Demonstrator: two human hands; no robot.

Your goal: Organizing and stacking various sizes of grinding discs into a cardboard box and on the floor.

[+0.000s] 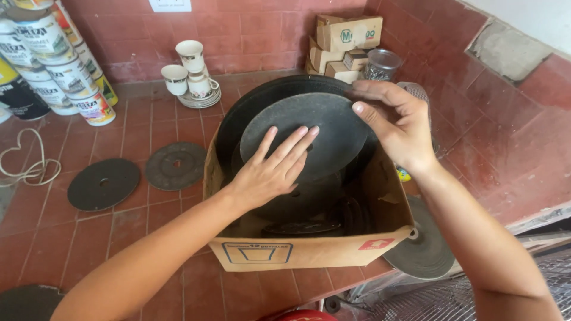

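Your left hand (270, 172) lies flat and open on the grey disc (309, 134) in the cardboard box (309, 252) at the desk's front edge. Your right hand (395, 128) pinches its rim. It looks stiff, thin, probably brittle; hold by the edge.

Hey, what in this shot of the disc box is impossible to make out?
Head view:
- Bottom of the cardboard box: dark, and covered by the grey disc and left hand.
- Large black discs behind: mostly hidden by the grey disc; count unclear.
- Disc beside the box: partly hidden by box and right arm.
- Cans: cut off at the frame edge.
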